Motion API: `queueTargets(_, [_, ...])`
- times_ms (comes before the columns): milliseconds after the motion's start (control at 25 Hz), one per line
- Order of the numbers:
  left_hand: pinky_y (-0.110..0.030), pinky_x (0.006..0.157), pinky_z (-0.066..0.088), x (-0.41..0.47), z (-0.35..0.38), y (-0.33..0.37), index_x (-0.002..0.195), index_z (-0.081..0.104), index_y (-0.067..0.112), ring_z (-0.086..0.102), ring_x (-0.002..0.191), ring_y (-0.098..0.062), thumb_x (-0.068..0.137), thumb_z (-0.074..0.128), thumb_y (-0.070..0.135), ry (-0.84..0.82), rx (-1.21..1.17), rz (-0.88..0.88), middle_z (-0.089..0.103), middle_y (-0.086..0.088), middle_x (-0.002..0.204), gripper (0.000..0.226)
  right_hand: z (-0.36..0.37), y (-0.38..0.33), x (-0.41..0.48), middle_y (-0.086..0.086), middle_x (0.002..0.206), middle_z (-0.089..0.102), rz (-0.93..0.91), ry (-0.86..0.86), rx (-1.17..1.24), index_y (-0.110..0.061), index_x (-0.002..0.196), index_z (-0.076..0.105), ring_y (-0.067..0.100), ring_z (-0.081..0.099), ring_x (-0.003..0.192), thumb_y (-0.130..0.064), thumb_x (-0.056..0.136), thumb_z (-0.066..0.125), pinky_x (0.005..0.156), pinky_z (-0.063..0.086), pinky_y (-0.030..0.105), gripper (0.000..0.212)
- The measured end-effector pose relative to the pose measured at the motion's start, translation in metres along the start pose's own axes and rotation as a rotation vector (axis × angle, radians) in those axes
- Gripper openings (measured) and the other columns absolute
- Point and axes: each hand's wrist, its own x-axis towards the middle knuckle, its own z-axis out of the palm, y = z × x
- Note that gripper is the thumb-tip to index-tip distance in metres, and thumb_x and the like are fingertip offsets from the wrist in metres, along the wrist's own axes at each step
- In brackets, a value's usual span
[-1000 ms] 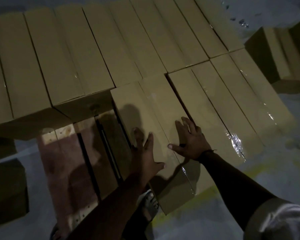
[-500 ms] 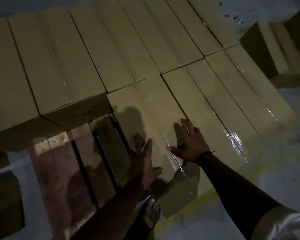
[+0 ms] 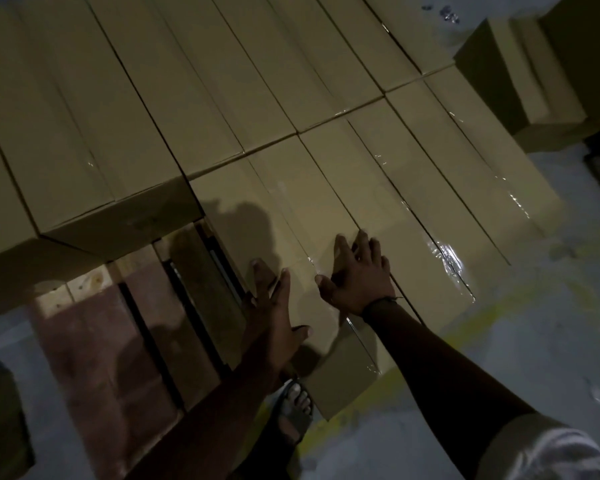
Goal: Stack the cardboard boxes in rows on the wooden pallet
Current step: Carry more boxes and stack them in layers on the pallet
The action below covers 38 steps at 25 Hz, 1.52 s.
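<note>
Both hands lie flat on top of the near-row cardboard box (image 3: 291, 206), which sits on the wooden pallet (image 3: 136, 327) with its far end against the back row of boxes (image 3: 257, 81). The left hand (image 3: 278, 306) has its fingers spread along the box's left top edge, and the right hand (image 3: 361, 275) presses near the seam with the neighbouring box (image 3: 413, 202); neither hand grasps anything. With palms only, an uneven push could probably skew the box and leave a gap in the row, or the palms may slip on the glossy tape. The right fingertips sit close to the seam and could get nipped if the box shifts sideways. The box's near end hangs close above a sandalled foot (image 3: 295, 407), so a tip off the pallet edge would land on the toes. To the left, a higher stack (image 3: 84, 140) walls the open slats where further boxes must go. Loose boxes (image 3: 520, 81) wait on the floor at the far right, and the dim light hides finer edges.
</note>
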Motion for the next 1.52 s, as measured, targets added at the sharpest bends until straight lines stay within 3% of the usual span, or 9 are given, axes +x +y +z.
queueTargets(240, [-0.048,0.109,0.044,0.001,-0.003,-0.005,0.150,-0.029,0.044,0.026,0.148,-0.043,0.069,0.087,0.049,-0.131,0.061,0.066,-0.014,-0.014,0.167,0.141,-0.017,0.002,-0.003,0.015,0.167,-0.001,0.009,-0.079,0.052,-0.024,0.159,0.010,0.041,-0.002,0.152,-0.065,0.084,0.057,0.119,0.021,0.056,0.098])
queueTargets(400, [-0.054,0.113,0.035,-0.019,-0.014,0.021,0.160,-0.008,0.026,0.017,0.148,-0.051,0.085,0.070,0.054,-0.151,0.294,0.045,-0.028,-0.014,0.163,0.112,-0.001,0.010,-0.040,0.020,0.160,0.021,0.121,-0.020,0.124,-0.017,0.148,0.031,0.040,0.017,0.147,-0.059,0.075,0.053,0.115,0.029,0.052,0.087])
queueTargets(560, [-0.051,0.117,0.030,-0.056,-0.011,0.059,0.161,0.000,0.025,0.019,0.148,-0.046,0.089,0.065,0.044,-0.191,0.424,0.200,-0.025,-0.015,0.164,0.099,0.018,0.034,-0.098,0.026,0.157,0.023,0.546,0.232,0.307,-0.002,0.148,0.032,0.045,0.021,0.145,-0.038,0.087,0.054,0.118,0.021,0.048,0.074])
queueTargets(680, [-0.059,0.118,0.021,-0.070,0.005,0.071,0.160,-0.001,0.031,0.005,0.146,-0.058,0.089,0.066,0.043,-0.352,0.420,0.248,-0.027,-0.007,0.164,0.098,0.022,0.062,-0.120,0.026,0.145,0.040,0.921,0.280,0.696,0.002,0.136,0.043,0.042,0.042,0.129,-0.018,0.091,0.057,0.103,0.037,0.039,0.051])
queueTargets(840, [-0.057,0.119,0.021,-0.075,0.012,0.072,0.160,-0.001,0.033,0.010,0.145,-0.057,0.088,0.066,0.044,-0.409,0.446,0.270,-0.031,-0.005,0.163,0.099,0.027,0.072,-0.121,0.020,0.104,0.068,0.886,0.295,0.809,-0.001,0.102,0.064,0.036,0.063,0.105,-0.014,0.083,0.068,0.087,0.050,0.036,0.024])
queueTargets(1000, [-0.055,0.120,0.016,-0.074,0.017,0.073,0.161,0.001,0.030,0.017,0.146,-0.052,0.088,0.064,0.050,-0.387,0.499,0.288,-0.029,-0.013,0.163,0.099,0.025,0.069,-0.116,0.020,0.110,0.065,0.963,0.352,0.919,-0.004,0.105,0.053,0.033,0.061,0.105,-0.009,0.085,0.066,0.075,0.039,0.027,0.024])
queueTargets(1160, [-0.054,0.119,0.019,-0.075,0.022,0.071,0.161,0.001,0.030,0.015,0.147,-0.052,0.089,0.064,0.048,-0.373,0.477,0.276,-0.032,-0.011,0.162,0.098,0.035,0.085,-0.104,0.020,0.119,0.064,1.023,0.300,0.934,-0.001,0.115,0.060,0.035,0.060,0.114,-0.012,0.086,0.065,0.083,0.045,0.030,0.032])
queueTargets(1360, [-0.052,0.116,0.032,-0.077,0.023,0.068,0.161,0.002,0.033,0.006,0.149,-0.049,0.089,0.066,0.043,-0.357,0.382,0.276,-0.036,-0.004,0.161,0.096,0.048,0.101,-0.099,0.019,0.109,0.070,1.039,0.301,0.942,-0.003,0.106,0.070,0.035,0.065,0.104,-0.015,0.089,0.058,0.087,0.055,0.036,0.024])
queueTargets(1520, [-0.051,0.119,0.024,-0.071,0.021,0.065,0.161,0.015,0.029,0.009,0.150,-0.045,0.084,0.071,0.045,-0.370,0.355,0.283,-0.024,-0.008,0.165,0.096,0.091,0.132,-0.091,0.013,0.086,0.074,1.046,0.226,1.082,-0.008,0.086,0.075,0.031,0.072,0.083,-0.021,0.058,0.075,0.078,0.062,0.047,0.030])
